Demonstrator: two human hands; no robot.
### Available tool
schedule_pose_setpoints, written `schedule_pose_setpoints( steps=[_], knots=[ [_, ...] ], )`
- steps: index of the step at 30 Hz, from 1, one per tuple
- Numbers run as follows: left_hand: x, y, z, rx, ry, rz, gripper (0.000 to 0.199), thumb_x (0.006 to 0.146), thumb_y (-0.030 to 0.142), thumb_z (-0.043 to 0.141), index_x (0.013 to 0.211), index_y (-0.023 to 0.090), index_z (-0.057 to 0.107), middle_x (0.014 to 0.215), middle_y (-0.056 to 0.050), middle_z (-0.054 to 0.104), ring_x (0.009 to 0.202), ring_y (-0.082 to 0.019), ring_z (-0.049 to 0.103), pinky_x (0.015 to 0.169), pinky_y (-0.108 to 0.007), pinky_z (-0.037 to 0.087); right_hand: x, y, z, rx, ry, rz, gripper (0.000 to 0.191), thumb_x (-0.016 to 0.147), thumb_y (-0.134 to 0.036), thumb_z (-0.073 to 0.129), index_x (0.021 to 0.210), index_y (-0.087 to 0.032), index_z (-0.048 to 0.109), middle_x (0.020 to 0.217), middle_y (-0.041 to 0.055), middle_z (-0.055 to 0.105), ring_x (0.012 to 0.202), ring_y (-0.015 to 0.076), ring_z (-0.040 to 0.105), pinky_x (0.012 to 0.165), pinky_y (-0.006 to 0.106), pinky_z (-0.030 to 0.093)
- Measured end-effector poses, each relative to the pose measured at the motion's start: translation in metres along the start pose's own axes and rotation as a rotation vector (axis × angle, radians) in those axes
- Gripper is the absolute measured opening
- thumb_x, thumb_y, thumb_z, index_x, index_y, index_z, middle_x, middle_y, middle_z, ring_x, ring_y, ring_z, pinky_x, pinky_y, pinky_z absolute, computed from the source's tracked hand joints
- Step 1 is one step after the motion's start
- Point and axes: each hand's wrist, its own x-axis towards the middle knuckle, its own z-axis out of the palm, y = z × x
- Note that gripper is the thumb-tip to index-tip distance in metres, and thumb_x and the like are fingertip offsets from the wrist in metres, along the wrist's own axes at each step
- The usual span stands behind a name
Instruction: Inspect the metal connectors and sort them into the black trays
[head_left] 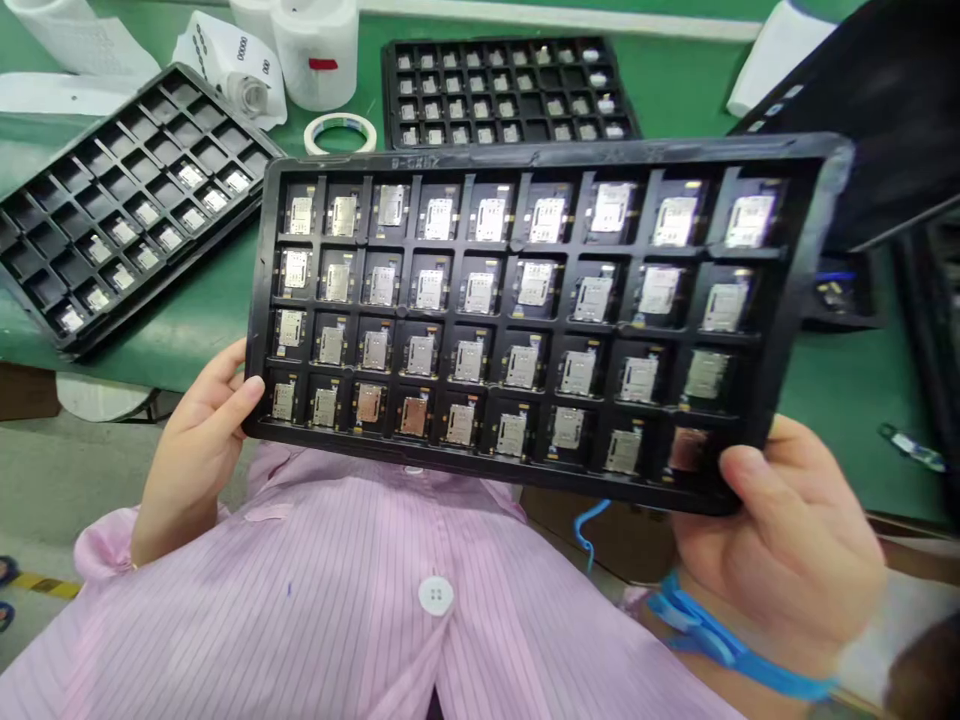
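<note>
Both hands hold up a black plastic component tray (pixel 525 158), tilted toward the camera in front of my chest. Each pocket that shows holds a small metal-covered circuit part, such as this SIM card socket board (pixel 469 361); a few in the bottom row look coppery. My left hand (pixel 202 425) pinches the tray's lower left corner, thumb on the front. At the lower right corner my right hand (pixel 787 530) grips with the thumb over the rim and the fingers behind, hidden. A blue wrist strap (pixel 731 645) circles my right wrist.
On the green bench (pixel 195 335) lies a partly filled black tray (pixel 82 205) at left, with another filled tray (pixel 510 90) behind. A tape roll (pixel 340 122), white rolls (pixel 315 50) and a dark screen-like panel (pixel 885 120) stand around. A small circuit strip (pixel 911 447) lies at right.
</note>
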Motion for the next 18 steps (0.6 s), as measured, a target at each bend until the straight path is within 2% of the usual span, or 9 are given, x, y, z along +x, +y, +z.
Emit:
schedule_pose_setpoints(
  steps=[4, 11, 18],
  knots=[
    [0.0, 0.0, -0.003, 0.019, 0.017, 0.007, 0.046, 0.094, 0.025, 0.065, 0.14, 0.025, 0.058, 0.136, -0.006, 0.063, 0.118, -0.02, 0.062, 0.1, -0.029, 0.055, 0.001, 0.002, -0.001, -0.002, -0.017, 0.021, 0.033, 0.059, -0.031, 0.084, 0.087, -0.018, 0.073, 0.067, 0.0, 0.061, 0.056, 0.0145, 0.053, 0.046, 0.024, 0.042],
    [0.002, 0.002, -0.003, 0.055, 0.058, 0.014, 0.046, 0.092, 0.026, 0.067, 0.138, 0.024, 0.06, 0.133, -0.005, 0.065, 0.118, -0.02, 0.062, 0.099, -0.029, 0.055, -0.003, 0.004, 0.0, 0.008, -0.064, 0.04, 0.035, 0.063, -0.034, 0.086, 0.091, -0.02, 0.073, 0.072, -0.0001, 0.065, 0.056, 0.0165, 0.058, 0.055, 0.033, 0.056],
    [0.01, -0.002, -0.009, 0.113, 0.101, 0.038, 0.044, 0.091, 0.028, 0.069, 0.135, 0.024, 0.063, 0.134, -0.007, 0.065, 0.118, -0.022, 0.062, 0.101, -0.032, 0.054, -0.01, 0.003, -0.001, 0.025, -0.129, 0.047, 0.032, 0.068, -0.031, 0.088, 0.096, -0.023, 0.075, 0.073, -0.0012, 0.065, 0.06, 0.0105, 0.058, 0.053, 0.018, 0.053]
  ],
)
